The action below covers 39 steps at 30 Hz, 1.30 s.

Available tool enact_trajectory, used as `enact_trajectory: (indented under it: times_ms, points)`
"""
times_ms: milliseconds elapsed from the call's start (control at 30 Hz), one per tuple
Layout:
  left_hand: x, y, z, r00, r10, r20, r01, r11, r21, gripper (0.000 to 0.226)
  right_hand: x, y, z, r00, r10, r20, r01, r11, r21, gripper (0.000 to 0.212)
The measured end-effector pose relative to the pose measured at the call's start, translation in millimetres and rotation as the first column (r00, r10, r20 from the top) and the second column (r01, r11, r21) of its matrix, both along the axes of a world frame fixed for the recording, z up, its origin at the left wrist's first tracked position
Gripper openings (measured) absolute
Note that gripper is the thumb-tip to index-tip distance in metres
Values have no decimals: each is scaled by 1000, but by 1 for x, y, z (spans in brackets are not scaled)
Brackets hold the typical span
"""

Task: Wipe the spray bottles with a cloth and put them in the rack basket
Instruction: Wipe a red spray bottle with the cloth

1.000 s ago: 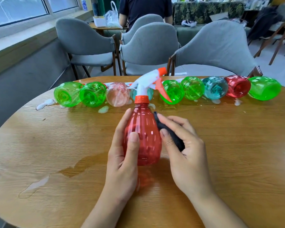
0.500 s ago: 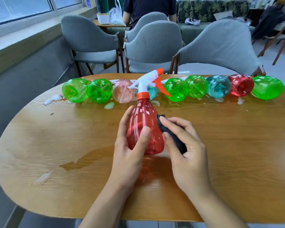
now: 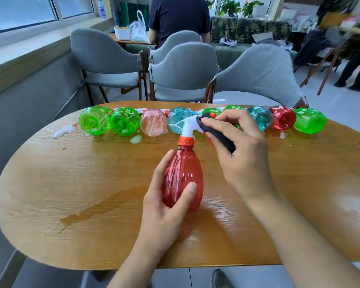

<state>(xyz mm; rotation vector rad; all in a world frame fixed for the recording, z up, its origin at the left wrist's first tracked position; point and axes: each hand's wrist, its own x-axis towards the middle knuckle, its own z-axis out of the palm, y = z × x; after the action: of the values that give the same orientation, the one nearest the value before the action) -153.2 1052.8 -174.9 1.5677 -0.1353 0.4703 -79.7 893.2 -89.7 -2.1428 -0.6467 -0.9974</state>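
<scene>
A person's two hands work over a wooden desk (image 3: 50, 183), seen from above and behind. The left hand (image 3: 164, 206) wraps its fingers and thumb round the belly of a red spray bottle (image 3: 182, 179), which stands upright near the middle of the desk; the grip looks meant to steady the bottle against the rubbing higher up. The right hand (image 3: 240, 154) pinches a dark cloth (image 3: 218, 134) between fingers and thumb and presses it onto the white trigger head (image 3: 187, 124), just above the orange collar (so the wiping appears to have reached the sprayer part).

Along the far edge lies a row of other spray bottles on their sides, bases facing the viewer: two green bottles (image 3: 108, 122) at the left, then a pink bottle (image 3: 153, 124), teal ones, a red one and a green one at the right end. Laid flat in a line, they seem to be waiting their turn. White foam patches (image 3: 63, 130) and a wet streak (image 3: 96, 208) mark the desk. No rack basket is in view. Grey chairs (image 3: 183, 69) stand beyond.
</scene>
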Motion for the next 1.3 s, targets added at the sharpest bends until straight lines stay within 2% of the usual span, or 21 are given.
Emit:
enact_trajectory:
  times_ms: [100, 267, 433, 600, 767, 867, 933, 1067, 1100, 1200, 1233, 1300]
  points:
    - [2, -1, 0, 1000, -3, 17, 3, 1000, 6, 69, 8, 12, -1, 998, -52, 38, 57, 991, -125, 23]
    - [5, 1, -4, 999, 26, 27, -25, 999, -26, 69, 1, 23, -4, 991, 126, -45, -133, 956, -262, 24]
    - [6, 1, -8, 999, 16, 31, -17, 1000, 18, 72, 14, 24, 14, 996, -86, 23, 88, 987, -136, 23]
    - [7, 5, -10, 998, 57, 18, -57, 998, 15, 73, 2, 44, 13, 991, 104, -81, -123, 952, -281, 24]
    - [6, 2, -10, 999, 41, 35, -43, 996, 72, 74, 14, 42, 30, 998, -55, -21, 51, 985, -164, 20]
    - [7, 4, -12, 998, 63, 20, -64, 997, 53, 74, 7, 54, 25, 994, 80, -78, -100, 949, -298, 20]
    - [7, 5, -11, 998, 56, 10, -56, 998, 25, 74, 7, 52, 24, 992, 99, -82, -120, 936, -330, 21]
    - [6, 3, -10, 998, 60, 14, -60, 998, 24, 73, 16, 37, 26, 995, -89, -40, 80, 980, -183, 20]
    - [6, 3, -11, 998, 66, 14, -66, 998, 21, 72, 14, 38, 23, 996, -55, -65, 42, 980, -192, 20]
    - [8, 6, -11, 997, 83, 8, -83, 997, -2, 72, 0, 45, 10, 964, 185, -189, -230, 940, -253, 18]
    - [8, 6, -11, 997, 78, 9, -78, 997, -3, 72, -1, 44, 10, 959, 204, -197, -250, 935, -252, 18]
    - [7, 4, -11, 998, 61, 14, -61, 998, 4, 71, 5, 37, 12, 988, 97, -122, -121, 972, -204, 18]
